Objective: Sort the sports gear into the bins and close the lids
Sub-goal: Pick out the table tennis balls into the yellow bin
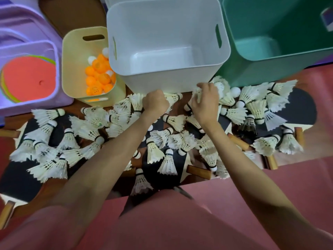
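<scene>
on the table (90, 106), just in front of the white bin (167, 51), both hands work in a thick scatter of white shuttlecocks (167, 161). left hand (155, 102) is balled up with its fingers curled under, down among the feathers at the bin's near wall; whether it actually holds one of them i cannot tell. right hand (204, 100) has its fingers closed round a shuttlecock (197, 92), raised a little against the bin's front face. nothing shows inside the white bin, and the green bin (270, 56) to its right looks just as bare. left of the white one, the small yellow bin (75, 69) holds orange and white table tennis balls (99, 74). further left, the purple bin (30, 98) holds flat coloured discs (28, 78), red on top. black-faced paddles (162, 170) with wooden handles lie under the shuttlecocks, mostly covered by them.
</scene>
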The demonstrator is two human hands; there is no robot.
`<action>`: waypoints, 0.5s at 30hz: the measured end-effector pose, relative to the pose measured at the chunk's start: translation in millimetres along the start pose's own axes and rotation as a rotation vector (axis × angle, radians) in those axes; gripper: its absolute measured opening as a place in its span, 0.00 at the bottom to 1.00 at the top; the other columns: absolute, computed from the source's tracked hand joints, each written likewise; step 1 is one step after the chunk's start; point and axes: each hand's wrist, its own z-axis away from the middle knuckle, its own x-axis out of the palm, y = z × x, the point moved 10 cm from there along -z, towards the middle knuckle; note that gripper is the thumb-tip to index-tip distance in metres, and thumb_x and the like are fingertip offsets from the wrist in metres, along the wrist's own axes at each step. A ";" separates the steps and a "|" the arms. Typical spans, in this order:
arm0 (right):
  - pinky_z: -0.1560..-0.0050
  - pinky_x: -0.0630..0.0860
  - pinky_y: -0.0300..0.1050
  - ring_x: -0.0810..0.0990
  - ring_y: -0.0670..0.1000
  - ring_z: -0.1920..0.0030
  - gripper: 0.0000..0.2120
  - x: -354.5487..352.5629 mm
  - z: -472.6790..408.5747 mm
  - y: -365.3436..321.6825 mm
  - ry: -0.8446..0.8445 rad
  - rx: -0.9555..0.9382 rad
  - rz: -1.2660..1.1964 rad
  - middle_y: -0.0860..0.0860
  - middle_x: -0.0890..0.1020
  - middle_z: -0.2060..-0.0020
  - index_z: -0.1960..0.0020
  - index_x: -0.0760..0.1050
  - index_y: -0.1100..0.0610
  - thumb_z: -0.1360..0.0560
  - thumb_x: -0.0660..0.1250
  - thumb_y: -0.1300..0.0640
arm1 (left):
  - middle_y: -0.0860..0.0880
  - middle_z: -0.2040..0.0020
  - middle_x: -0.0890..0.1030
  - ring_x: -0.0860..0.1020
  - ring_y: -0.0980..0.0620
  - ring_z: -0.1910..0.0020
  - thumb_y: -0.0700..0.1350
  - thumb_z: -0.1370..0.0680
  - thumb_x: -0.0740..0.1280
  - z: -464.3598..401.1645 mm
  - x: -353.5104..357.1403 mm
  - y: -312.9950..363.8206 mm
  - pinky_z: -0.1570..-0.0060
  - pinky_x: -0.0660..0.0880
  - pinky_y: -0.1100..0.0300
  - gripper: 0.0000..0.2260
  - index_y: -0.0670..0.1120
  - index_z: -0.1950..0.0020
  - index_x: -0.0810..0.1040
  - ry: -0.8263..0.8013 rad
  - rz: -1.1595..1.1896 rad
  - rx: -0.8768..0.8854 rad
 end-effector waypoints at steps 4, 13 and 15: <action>0.44 0.66 0.50 0.72 0.61 0.44 0.17 -20.8 -3.3 52.5 0.032 0.150 0.192 0.60 0.75 0.45 0.40 0.72 0.63 0.28 0.63 0.61 | 0.42 0.53 0.82 0.79 0.39 0.51 0.38 0.27 0.65 -5.3 6.2 -4.1 0.56 0.73 0.53 0.03 0.43 0.60 0.75 -0.004 0.006 -0.074; 0.43 0.65 0.53 0.71 0.62 0.43 0.17 -12.2 -12.5 58.5 -0.088 0.227 0.269 0.60 0.74 0.43 0.39 0.72 0.62 0.27 0.61 0.64 | 0.44 0.53 0.82 0.80 0.42 0.51 0.43 0.27 0.71 0.9 -3.5 -3.5 0.59 0.73 0.55 0.06 0.42 0.54 0.78 0.090 0.048 -0.086; 0.44 0.66 0.53 0.72 0.61 0.43 0.16 -18.6 -8.2 41.8 -0.039 0.159 0.261 0.59 0.74 0.44 0.40 0.72 0.62 0.28 0.63 0.62 | 0.47 0.53 0.82 0.80 0.45 0.52 0.47 0.28 0.73 10.1 -15.6 -6.5 0.61 0.73 0.57 0.10 0.44 0.51 0.80 0.149 0.115 -0.066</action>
